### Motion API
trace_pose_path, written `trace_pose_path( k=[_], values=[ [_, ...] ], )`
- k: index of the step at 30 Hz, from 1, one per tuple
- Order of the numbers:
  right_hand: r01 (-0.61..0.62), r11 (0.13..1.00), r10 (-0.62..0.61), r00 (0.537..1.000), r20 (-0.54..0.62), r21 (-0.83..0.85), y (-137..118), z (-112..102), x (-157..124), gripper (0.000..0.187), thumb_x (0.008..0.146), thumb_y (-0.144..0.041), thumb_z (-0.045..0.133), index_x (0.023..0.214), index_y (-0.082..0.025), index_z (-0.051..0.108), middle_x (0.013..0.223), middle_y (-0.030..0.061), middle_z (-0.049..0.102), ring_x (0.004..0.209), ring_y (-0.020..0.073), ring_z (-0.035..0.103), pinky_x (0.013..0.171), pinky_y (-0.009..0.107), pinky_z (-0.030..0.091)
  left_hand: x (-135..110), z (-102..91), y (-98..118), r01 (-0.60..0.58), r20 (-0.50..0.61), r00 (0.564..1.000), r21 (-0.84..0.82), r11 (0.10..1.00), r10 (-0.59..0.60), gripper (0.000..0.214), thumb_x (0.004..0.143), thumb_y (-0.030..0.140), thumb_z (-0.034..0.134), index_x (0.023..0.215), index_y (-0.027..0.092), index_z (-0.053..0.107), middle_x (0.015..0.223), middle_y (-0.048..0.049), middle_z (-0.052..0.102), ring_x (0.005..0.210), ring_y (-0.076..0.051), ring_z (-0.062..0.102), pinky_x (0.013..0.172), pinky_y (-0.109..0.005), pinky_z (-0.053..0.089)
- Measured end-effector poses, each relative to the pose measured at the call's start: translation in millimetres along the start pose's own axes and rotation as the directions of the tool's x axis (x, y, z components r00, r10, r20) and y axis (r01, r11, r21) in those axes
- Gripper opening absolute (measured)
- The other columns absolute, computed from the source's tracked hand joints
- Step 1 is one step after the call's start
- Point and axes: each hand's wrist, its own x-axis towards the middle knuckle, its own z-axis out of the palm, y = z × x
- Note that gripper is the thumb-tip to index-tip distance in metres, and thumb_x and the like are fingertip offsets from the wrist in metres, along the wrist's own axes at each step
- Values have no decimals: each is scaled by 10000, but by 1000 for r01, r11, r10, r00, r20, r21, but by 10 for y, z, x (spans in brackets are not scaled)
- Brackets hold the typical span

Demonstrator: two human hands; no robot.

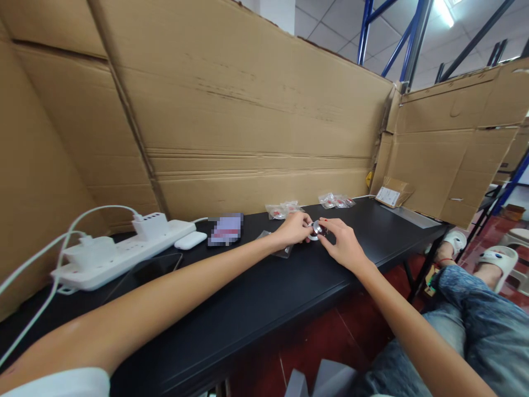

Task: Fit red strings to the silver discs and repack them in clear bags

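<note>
My left hand and my right hand meet over the black table, both pinching a small round silver metal part held between their fingertips. An empty clear plastic bag lies under my left wrist. Two groups of small clear bags with red and silver parts lie behind the hands, one group at the centre, the other to its right.
A white power strip with chargers and cables sits at the left, a white case and a dark phone beside it. Cardboard walls enclose the table. A small cardboard box lies at the right corner. Another person's legs in white sandals show at right.
</note>
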Motion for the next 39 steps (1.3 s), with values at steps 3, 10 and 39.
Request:
trace_pose_path(
  k=[3,10,39],
  values=[
    [0,1000,-1,1000,20,16,34,2,-7,350,851,-173,627,1198,-219,629,1204,94,653,1115,222,588,968,380,476,-45,90,45,144,102,988,-362,921,-114,42,772,84,567,777,115,595,655,-81,679,560,-160,653,535,-256,509],
    [-14,1000,14,999,32,-22,4,-7,9,296,884,-199,599,1171,-237,660,1202,88,663,1100,229,601,956,394,489,-81,158,13,159,102,987,-688,708,-123,131,805,69,527,785,83,656,704,-95,690,594,-148,664,621,-272,570],
    [-122,992,122,992,-30,31,71,-6,-2,273,927,-213,495,1142,-224,663,1071,75,713,962,224,664,866,359,508,-67,195,-143,80,120,993,-643,761,-3,108,773,174,717,794,72,687,776,-90,703,680,-151,679,800,-335,564]
  ],
)
